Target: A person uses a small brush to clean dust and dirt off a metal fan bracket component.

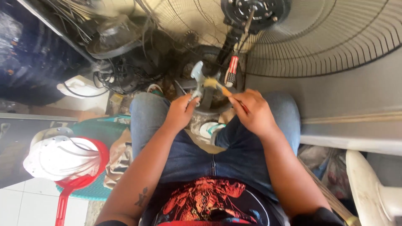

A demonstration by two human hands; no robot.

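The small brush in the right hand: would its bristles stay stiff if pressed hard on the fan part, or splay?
The brush has pale bristles that already look fanned at the tip, so they would probably splay. Its thin handle, pinched in the right hand, looks light and likely to twist. The grey fan part, steadied by the left hand, seems rigid.

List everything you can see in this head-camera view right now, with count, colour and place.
fan guard: one, pale wire, top right
fan motor hub: one, black, top centre
screwdriver: one, red and white handle, beside the fan post
grey part: one, light grey, centre, at left fingertips
brush: one, pale bristles, wooden handle, in right hand
round base: one, dark and dusty, between the knees
cables: a tangle, black, upper left
white cover: one, on a red strainer, lower left
left hand: on the grey part
right hand: gripping the brush
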